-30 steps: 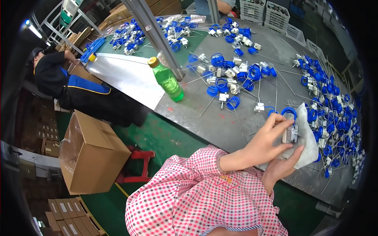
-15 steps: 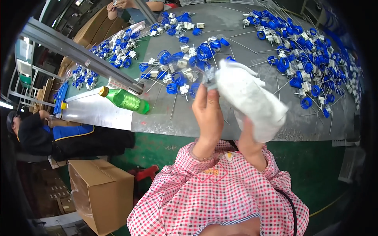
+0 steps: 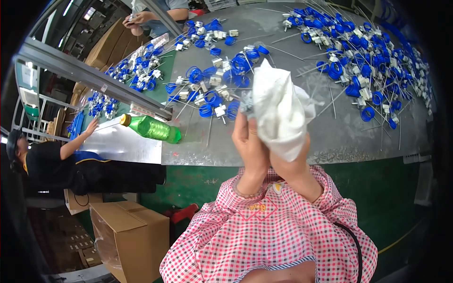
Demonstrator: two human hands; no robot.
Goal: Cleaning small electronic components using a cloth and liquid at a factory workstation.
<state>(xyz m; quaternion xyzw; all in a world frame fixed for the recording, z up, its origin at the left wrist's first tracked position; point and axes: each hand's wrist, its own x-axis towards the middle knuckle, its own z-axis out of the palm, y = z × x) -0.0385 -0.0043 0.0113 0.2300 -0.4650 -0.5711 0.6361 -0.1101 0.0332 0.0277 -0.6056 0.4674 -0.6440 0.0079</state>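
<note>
My right hand (image 3: 292, 162) is closed around a crumpled white cloth (image 3: 281, 108), held up over the near part of the grey table (image 3: 203, 151). My left hand (image 3: 249, 144) is beside it, with thumb and fingers pinched on a small grey, shiny thing (image 3: 247, 104) at the cloth's left edge. The cloth hides part of that thing, and I cannot tell its kind. Just behind my hands lies a pile of blue coiled wires with white connectors (image 3: 214, 82) and thin metal rods.
A green plastic bottle (image 3: 150, 129) lies on its side at the left. A larger pile of blue coils (image 3: 363, 61) covers the right side. A metal frame post (image 3: 94, 75) crosses the left. A cardboard box (image 3: 137, 236) stands below, and co-workers (image 3: 45, 158) are at the left and far side.
The white cloth has turned more upright and moved left, and my right hand has come close to my left. At the left, a co-worker's arm has stretched out toward the table.
</note>
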